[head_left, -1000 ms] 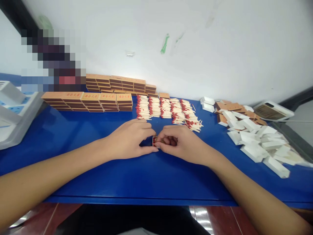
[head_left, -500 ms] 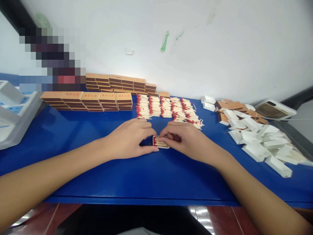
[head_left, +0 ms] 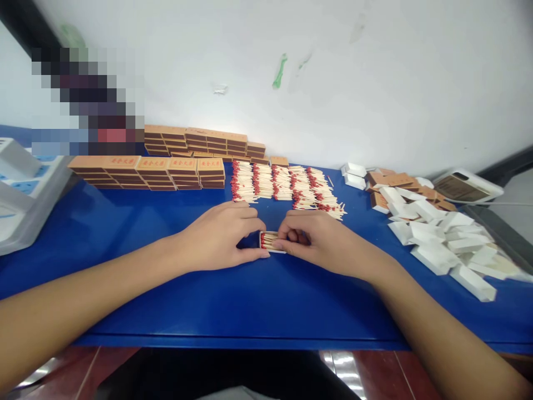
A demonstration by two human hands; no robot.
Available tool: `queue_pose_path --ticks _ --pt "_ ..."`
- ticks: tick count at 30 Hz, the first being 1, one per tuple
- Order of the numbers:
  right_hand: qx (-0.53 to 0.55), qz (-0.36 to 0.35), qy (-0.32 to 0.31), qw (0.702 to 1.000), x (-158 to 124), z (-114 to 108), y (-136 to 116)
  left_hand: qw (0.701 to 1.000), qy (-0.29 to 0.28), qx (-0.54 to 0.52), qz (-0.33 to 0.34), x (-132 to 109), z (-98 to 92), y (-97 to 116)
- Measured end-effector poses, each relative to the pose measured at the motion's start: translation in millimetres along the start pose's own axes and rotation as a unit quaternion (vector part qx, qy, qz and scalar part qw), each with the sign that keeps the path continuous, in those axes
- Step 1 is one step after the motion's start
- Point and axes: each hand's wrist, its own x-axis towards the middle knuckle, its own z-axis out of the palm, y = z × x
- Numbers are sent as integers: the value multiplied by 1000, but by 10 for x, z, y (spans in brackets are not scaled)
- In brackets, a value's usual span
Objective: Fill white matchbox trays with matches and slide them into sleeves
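Note:
A small white matchbox tray (head_left: pixel 280 251) filled with red-tipped matches (head_left: pixel 268 240) lies on the blue table in front of me. My left hand (head_left: pixel 227 236) grips the tray's left end between thumb and forefinger, leaving a gap behind the pinch. Over the right end, my right hand (head_left: pixel 310 236) has its fingers curled, with the thumb and forefinger tips pinched on the matches inside. That hand hides the tray's right end. Just beyond my hands lie several rows of loose matches (head_left: pixel 283 182), their red heads mostly to the left.
Closed matchboxes (head_left: pixel 154 172) stand stacked at the back left. White empty trays (head_left: pixel 441 236) and brown sleeves (head_left: pixel 400 180) are heaped on the right, near a phone-like white object (head_left: pixel 468 186). A pale plastic rack (head_left: pixel 25 222) sits far left. A white wall (head_left: pixel 353 111) rises behind the table.
My right hand has shifted slightly right and its thumb has drawn back along the matches, showing more of them. My left hand keeps its grip on the tray.

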Motion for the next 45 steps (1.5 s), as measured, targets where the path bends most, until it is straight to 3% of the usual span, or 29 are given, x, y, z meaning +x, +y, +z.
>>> queue_pose_path --ticks 5,10,12,16,19,22,31,34,39,45 --pt "-14 -10 29 999 -29 -63 16 1000 -1 -1 -1 0 13 -7" --pt "-91 53 133 985 -217 -374 247 1000 22 3 14 -4 -13 -5" --pt "-123 108 125 978 -331 -524 416 999 32 2 17 -7 -24 -2" --pt "-106 168 39 979 -492 -685 675 1000 11 10 12 -10 -9 -11" --pt "-74 170 -33 982 -505 -659 709 1000 4 10 4 -7 0 -24" --pt "-69 162 -61 983 -439 -574 613 1000 3 7 -2 -2 -7 -29" --pt "-22 16 26 999 -56 -116 -11 1000 3 5 3 7 18 -19" --pt "-25 1 20 999 -35 -60 -25 1000 4 1 0 6 15 -17" --pt "7 35 67 997 -105 -204 59 1000 2 0 0 6 3 -2" --pt "1 10 22 1000 -76 -136 37 1000 -1 -1 -2 2 2 -8"
